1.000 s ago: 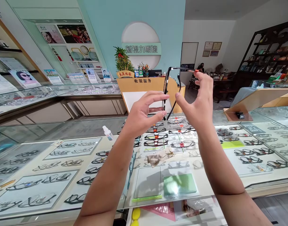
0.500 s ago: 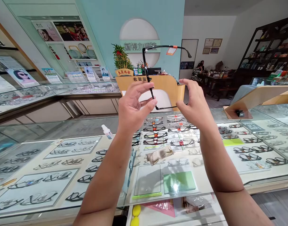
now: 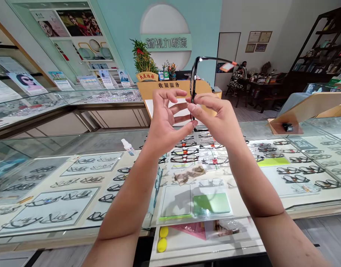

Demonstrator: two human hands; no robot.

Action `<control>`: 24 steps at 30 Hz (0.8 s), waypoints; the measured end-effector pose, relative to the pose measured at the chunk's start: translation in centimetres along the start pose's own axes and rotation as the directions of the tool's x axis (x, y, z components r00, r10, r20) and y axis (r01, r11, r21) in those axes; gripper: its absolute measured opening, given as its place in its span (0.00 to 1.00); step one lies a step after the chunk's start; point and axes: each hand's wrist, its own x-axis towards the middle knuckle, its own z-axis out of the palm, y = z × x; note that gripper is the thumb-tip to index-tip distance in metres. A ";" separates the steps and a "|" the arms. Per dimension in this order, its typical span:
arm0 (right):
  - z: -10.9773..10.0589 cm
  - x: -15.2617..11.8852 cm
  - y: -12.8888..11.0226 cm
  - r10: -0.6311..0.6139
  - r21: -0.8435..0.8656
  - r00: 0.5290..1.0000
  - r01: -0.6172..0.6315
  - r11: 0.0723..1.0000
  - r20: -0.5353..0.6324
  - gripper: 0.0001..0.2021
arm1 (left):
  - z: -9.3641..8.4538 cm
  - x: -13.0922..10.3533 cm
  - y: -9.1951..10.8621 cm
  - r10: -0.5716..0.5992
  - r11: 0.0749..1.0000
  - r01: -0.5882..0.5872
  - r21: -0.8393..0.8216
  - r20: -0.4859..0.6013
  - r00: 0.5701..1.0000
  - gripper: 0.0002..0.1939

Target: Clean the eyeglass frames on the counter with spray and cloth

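Note:
A pair of black-framed eyeglasses (image 3: 195, 74) is held up on edge above the glass counter, an orange-and-white tag (image 3: 226, 67) hanging on its upper temple. With thumb and fingers closed, my right hand (image 3: 219, 116) pinches the frame near its middle. My left hand (image 3: 166, 120) is at the frame's lower part from the left, thumb tip and lower fingers against it, index finger raised away. My fingers partly hide the lower rim and lower temple. Beneath lie a crumpled lens cloth (image 3: 189, 173) and a green pad (image 3: 212, 204) on the counter.
Rows of eyeglasses (image 3: 184, 158) fill the glass display counter (image 3: 131, 217). A small white spray bottle (image 3: 128, 147) stands left of my left forearm. A wooden stand (image 3: 304, 111) is at right. Farther back are a cash desk (image 3: 215, 96) and a seated person (image 3: 235, 79).
My right hand has moved left and up from the lower temple and now grips the frame's middle. The eyeglasses have shifted right and turned. My left hand has slid lower on the frame.

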 end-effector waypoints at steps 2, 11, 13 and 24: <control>0.2 0.0 -0.3 0.013 0.027 1.000 -0.013 1.000 0.006 0.16 | 0.1 -0.1 0.4 -0.019 1.000 0.019 0.006 -0.005 1.000 0.37; 0.6 -0.1 0.5 -0.046 0.096 0.998 0.051 0.994 -0.051 0.14 | -3.9 -6.5 -4.1 0.026 0.873 0.195 0.447 -0.443 0.896 0.25; 0.6 0.0 1.1 -0.087 0.085 0.994 0.093 0.992 -0.063 0.13 | -6.5 -9.3 -6.2 0.052 0.741 0.426 0.520 -0.676 0.735 0.25; -0.3 -2.6 -4.1 -0.146 0.182 0.984 0.163 0.970 -0.100 0.03 | -14.5 -16.2 -15.2 -0.463 0.367 0.926 0.090 -0.846 0.266 0.28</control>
